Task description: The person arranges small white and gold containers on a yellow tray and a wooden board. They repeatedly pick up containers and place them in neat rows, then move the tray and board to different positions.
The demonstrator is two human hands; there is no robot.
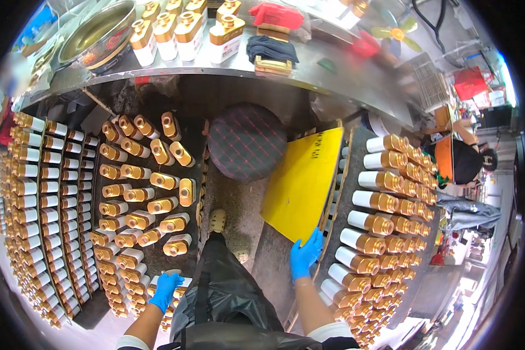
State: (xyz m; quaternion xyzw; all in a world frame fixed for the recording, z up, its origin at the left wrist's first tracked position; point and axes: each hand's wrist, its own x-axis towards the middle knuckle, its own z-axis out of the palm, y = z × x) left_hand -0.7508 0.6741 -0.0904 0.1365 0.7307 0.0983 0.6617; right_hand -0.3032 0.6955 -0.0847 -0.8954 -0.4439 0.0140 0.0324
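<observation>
My right hand [305,254], in a blue glove, grips the lower corner of a yellow flat board [302,184] that leans between the stool and the right-hand rack. My left hand [165,290], also gloved in blue, rests down among white bottles with gold caps [135,220] lying in rows on a dark tray at my left; whether it holds one I cannot tell. To the right of the board lie more rows of gold-capped white bottles [374,223]. I wear a dark apron [227,297].
A round dark quilted stool [246,141] stands ahead under a steel counter [227,65] carrying several boxed bottles, a metal bowl [99,32] and cloths. Long racks of bottles [41,204] fill the far left. Another person [464,160] sits at the right.
</observation>
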